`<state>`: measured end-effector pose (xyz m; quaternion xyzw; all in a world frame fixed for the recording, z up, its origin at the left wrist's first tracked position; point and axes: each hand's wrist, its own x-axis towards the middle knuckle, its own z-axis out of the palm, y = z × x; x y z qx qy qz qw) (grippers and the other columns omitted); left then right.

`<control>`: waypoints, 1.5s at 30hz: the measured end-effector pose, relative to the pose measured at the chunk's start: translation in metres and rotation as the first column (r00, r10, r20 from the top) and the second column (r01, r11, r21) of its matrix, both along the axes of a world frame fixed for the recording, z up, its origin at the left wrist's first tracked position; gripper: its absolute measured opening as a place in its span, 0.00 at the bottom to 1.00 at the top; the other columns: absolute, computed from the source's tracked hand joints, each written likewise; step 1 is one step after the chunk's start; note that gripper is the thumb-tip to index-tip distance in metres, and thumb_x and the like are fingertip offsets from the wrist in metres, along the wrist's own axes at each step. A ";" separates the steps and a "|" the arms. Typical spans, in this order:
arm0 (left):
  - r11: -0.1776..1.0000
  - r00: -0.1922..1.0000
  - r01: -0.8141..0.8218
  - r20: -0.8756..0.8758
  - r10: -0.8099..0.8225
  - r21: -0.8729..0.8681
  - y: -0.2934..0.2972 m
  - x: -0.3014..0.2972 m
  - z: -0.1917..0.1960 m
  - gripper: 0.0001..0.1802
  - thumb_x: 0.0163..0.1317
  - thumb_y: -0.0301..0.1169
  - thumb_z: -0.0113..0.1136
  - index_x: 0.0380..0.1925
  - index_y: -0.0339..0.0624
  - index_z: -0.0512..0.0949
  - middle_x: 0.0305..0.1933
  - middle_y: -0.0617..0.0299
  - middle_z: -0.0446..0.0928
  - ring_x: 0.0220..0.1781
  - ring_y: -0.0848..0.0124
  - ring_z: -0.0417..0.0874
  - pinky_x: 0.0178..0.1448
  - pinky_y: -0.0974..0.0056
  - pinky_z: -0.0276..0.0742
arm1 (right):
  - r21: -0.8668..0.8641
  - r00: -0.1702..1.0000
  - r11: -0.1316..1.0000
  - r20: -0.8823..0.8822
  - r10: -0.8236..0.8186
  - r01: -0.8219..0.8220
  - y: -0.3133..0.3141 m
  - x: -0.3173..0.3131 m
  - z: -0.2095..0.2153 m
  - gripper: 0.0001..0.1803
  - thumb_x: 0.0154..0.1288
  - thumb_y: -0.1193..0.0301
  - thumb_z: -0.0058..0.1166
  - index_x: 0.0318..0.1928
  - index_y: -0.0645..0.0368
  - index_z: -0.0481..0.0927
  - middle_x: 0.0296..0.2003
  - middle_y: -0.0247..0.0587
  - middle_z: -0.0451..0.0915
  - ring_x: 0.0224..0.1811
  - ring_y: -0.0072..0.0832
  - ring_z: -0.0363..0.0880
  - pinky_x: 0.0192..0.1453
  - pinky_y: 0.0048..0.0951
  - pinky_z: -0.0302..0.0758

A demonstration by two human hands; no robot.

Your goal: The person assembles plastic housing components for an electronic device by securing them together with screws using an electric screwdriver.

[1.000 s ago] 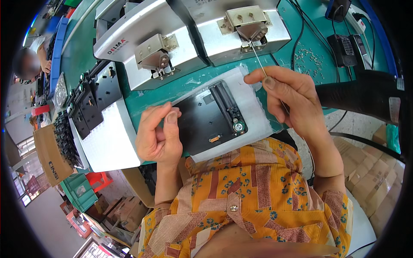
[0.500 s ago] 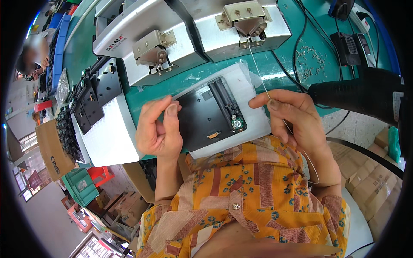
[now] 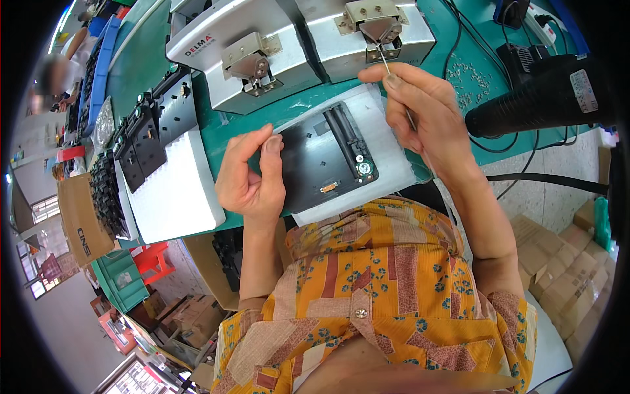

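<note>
Pinching a thin metal rod [image 3: 394,85] in my right hand [image 3: 420,111], tip toward eleven o'clock; my left hand [image 3: 252,180], half-curled and empty, touches the black panel [image 3: 321,157].

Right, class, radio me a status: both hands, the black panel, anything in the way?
Left hand on black panel edge. Right hand pinching thin metal rod, tip at grey machine. Nothing blocking.

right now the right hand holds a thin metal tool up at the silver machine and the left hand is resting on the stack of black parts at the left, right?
Not quite. The head view shows the left hand at the left edge of the black panel on the white foam pad, not on the stack of black parts. The rest holds: the right hand holds a thin metal tool up at the silver machine.
</note>
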<state>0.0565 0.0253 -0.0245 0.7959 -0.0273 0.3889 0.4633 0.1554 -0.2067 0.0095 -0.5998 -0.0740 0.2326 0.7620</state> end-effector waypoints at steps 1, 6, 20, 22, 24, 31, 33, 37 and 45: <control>1.000 1.000 -0.001 0.005 0.001 0.001 0.000 -0.001 0.000 0.11 0.59 0.12 0.66 0.42 0.28 0.84 0.34 0.52 0.85 0.31 0.68 0.84 0.36 0.70 0.78 | 0.000 1.000 1.000 0.003 0.004 -0.004 -0.003 -0.003 0.002 0.19 0.81 0.64 0.45 0.57 0.65 0.81 0.14 0.27 0.68 0.10 0.11 0.55 0.15 0.18 0.53; 0.998 0.999 0.015 0.035 -0.017 0.060 -0.001 -0.002 0.007 0.10 0.59 0.13 0.67 0.41 0.29 0.85 0.34 0.53 0.85 0.31 0.67 0.84 0.37 0.69 0.78 | -0.155 0.997 0.985 -0.035 0.076 -0.080 -0.023 -0.025 0.020 0.19 0.81 0.65 0.46 0.55 0.66 0.84 0.12 0.26 0.65 0.09 0.11 0.54 0.15 0.17 0.52; 0.953 0.958 0.196 0.161 -0.236 0.231 -0.037 -0.010 0.036 0.14 0.54 0.13 0.69 0.41 0.30 0.85 0.32 0.51 0.85 0.30 0.63 0.86 0.34 0.66 0.80 | -0.038 0.967 0.989 -0.222 0.128 -0.140 -0.079 -0.100 0.052 0.20 0.80 0.65 0.48 0.55 0.71 0.83 0.12 0.28 0.68 0.10 0.11 0.57 0.17 0.17 0.53; 0.950 0.953 0.204 0.175 -0.248 0.238 -0.042 -0.012 0.037 0.13 0.53 0.13 0.69 0.41 0.30 0.85 0.31 0.51 0.85 0.29 0.63 0.85 0.33 0.66 0.80 | -0.040 0.968 0.989 -0.213 0.132 -0.143 -0.086 -0.110 0.058 0.20 0.80 0.65 0.47 0.55 0.72 0.82 0.12 0.28 0.68 0.10 0.11 0.57 0.17 0.17 0.54; 0.952 0.952 0.191 0.190 -0.239 0.240 -0.046 -0.014 0.038 0.13 0.53 0.13 0.69 0.40 0.30 0.85 0.31 0.52 0.85 0.29 0.63 0.85 0.33 0.66 0.80 | -0.030 0.975 0.989 -0.171 0.139 -0.146 -0.096 -0.119 0.068 0.20 0.79 0.68 0.47 0.55 0.74 0.82 0.13 0.29 0.71 0.11 0.11 0.60 0.18 0.17 0.54; 0.952 0.978 0.157 0.095 -0.188 0.264 -0.048 -0.027 0.038 0.11 0.56 0.11 0.68 0.40 0.31 0.85 0.36 0.52 0.86 0.35 0.65 0.85 0.41 0.65 0.80 | -0.139 0.783 0.987 0.605 0.145 -0.075 -0.129 -0.147 0.098 0.17 0.80 0.71 0.43 0.53 0.72 0.82 0.17 0.32 0.75 0.12 0.20 0.67 0.21 0.22 0.66; 0.951 0.979 0.143 0.099 -0.176 0.273 -0.047 -0.031 0.035 0.12 0.58 0.10 0.67 0.41 0.31 0.85 0.37 0.53 0.86 0.36 0.66 0.85 0.43 0.65 0.80 | 0.124 0.686 0.990 0.714 -0.137 0.068 -0.145 -0.147 0.087 0.17 0.80 0.72 0.43 0.55 0.71 0.80 0.18 0.34 0.76 0.13 0.20 0.67 0.20 0.22 0.65; 0.967 0.978 0.185 0.065 -0.199 0.174 -0.050 -0.034 0.032 0.11 0.59 0.10 0.66 0.41 0.29 0.84 0.37 0.53 0.85 0.36 0.67 0.84 0.43 0.67 0.79 | 0.488 0.271 0.674 0.660 -0.701 0.555 -0.186 -0.127 0.073 0.17 0.79 0.73 0.43 0.61 0.66 0.76 0.20 0.37 0.76 0.16 0.19 0.67 0.20 0.19 0.60; 0.963 0.980 0.126 0.122 -0.159 0.240 -0.048 -0.039 0.032 0.12 0.57 0.09 0.65 0.41 0.29 0.84 0.33 0.51 0.83 0.31 0.63 0.83 0.36 0.66 0.77 | -0.408 0.433 -0.214 0.897 0.084 0.887 -0.332 0.085 0.011 0.18 0.74 0.59 0.48 0.42 0.55 0.88 0.35 0.55 0.86 0.41 0.50 0.87 0.44 0.48 0.80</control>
